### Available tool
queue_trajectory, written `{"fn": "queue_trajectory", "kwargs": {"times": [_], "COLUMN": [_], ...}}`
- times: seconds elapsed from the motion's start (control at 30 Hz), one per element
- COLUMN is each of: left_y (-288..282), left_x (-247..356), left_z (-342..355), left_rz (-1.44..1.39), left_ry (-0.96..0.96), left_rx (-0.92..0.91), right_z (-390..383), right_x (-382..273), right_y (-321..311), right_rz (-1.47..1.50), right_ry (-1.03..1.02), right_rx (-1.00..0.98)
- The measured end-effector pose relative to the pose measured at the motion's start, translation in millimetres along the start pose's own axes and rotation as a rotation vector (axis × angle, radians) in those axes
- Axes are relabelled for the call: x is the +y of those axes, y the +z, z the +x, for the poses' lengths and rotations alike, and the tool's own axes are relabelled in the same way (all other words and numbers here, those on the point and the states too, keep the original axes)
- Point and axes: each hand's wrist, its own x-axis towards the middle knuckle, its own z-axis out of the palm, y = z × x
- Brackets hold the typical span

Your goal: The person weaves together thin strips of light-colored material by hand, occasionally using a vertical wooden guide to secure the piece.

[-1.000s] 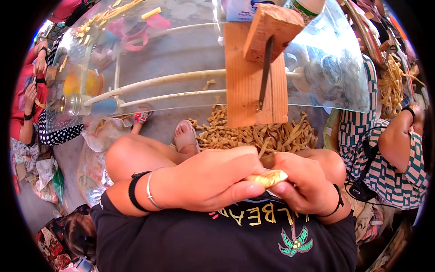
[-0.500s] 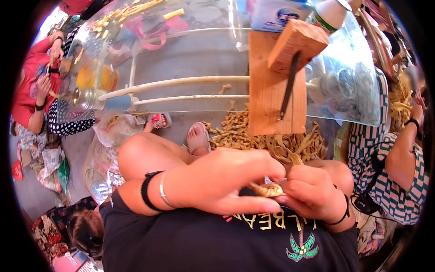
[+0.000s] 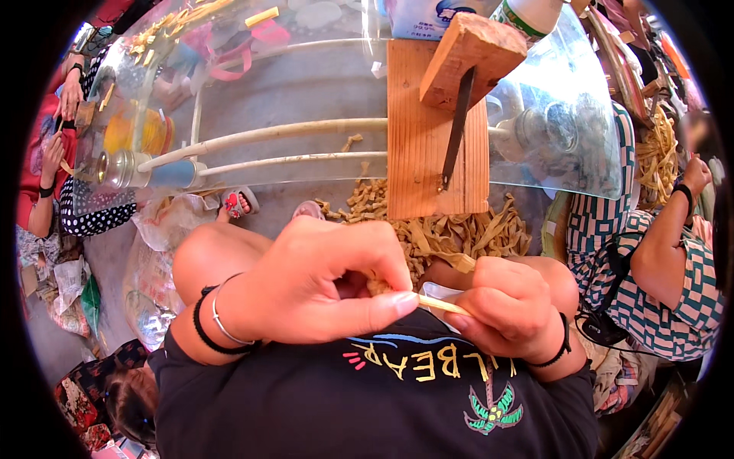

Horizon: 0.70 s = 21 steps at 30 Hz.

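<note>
Above my lap, my left hand pinches a tan, pliable-looking strip between thumb and forefinger. A bunched or knotted lump of the same tan stuff shows inside the curl of its fingers. The strip runs taut across a short gap to my right hand, whose fingers are closed on its other end. That end is hidden in the fist. Beyond my hands lies a heap of long, flat tan strips, with many small knotted tan pieces beside it on the left.
A wooden board overhangs the glass table's near edge, bearing a wooden block with a dark metal blade. Behind stand a tissue pack and a white-green bottle. People sit left and right; clear plastic bags lie left.
My left hand has moved leftward, away from the right, and its thumb and forefinger have closed. The strip now stretches between my hands. The whole view has shifted slightly.
</note>
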Motion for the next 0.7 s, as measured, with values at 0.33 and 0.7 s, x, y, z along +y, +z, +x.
{"fn": "queue_trajectory", "kwargs": {"times": [0.33,0.7], "left_y": [29.1,1.8], "left_x": [-13.3,-5.6], "left_z": [14.1,39.3], "left_rz": [-0.2,0.238], "left_ry": [0.231,0.137], "left_rx": [-0.017,0.439], "right_z": [1.3,39.1], "right_x": [1.4,31.6], "right_y": [6.1,1.3], "right_rz": [0.299,0.274], "right_ry": [0.15,0.243], "right_rx": [0.227,0.596]}}
